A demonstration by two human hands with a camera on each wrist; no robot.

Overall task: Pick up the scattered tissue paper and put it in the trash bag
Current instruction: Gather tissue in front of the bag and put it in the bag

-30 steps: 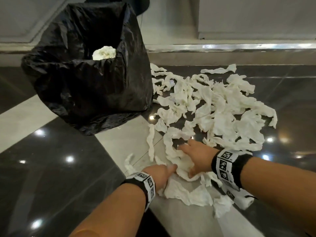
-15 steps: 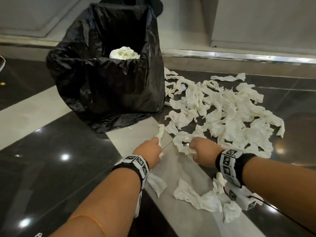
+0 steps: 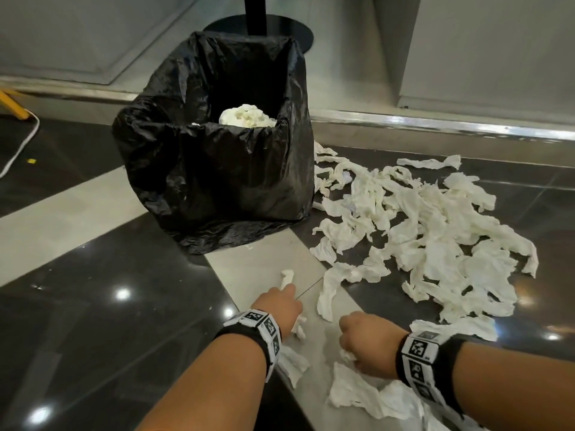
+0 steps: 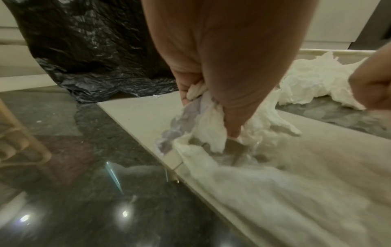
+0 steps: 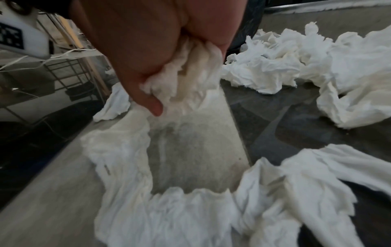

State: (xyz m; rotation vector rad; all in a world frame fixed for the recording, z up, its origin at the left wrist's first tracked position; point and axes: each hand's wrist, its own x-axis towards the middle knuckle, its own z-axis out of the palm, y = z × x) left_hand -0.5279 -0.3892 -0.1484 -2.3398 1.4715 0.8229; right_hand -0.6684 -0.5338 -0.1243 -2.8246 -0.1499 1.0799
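Note:
White torn tissue paper (image 3: 429, 241) lies scattered over the floor right of a black trash bag (image 3: 217, 181), which holds a white wad of tissue (image 3: 247, 116). My left hand (image 3: 280, 306) grips a bunch of tissue (image 4: 203, 120), with an end sticking out past the knuckles. My right hand (image 3: 364, 340) is fisted round another clump of tissue (image 5: 190, 73) low over the floor. More pieces (image 3: 367, 396) lie under and near both wrists.
The floor is glossy dark stone crossed by a pale tile strip (image 3: 258, 269). A metal-edged step (image 3: 435, 126) runs behind the tissue. A black post on a round base (image 3: 258, 26) stands behind the bag. A white cord (image 3: 18, 150) lies far left.
Both hands have closed on tissue and pulled back toward me from the pile; one second ago they lay flat, raking pieces together. The view has tilted up, showing more of the bag.

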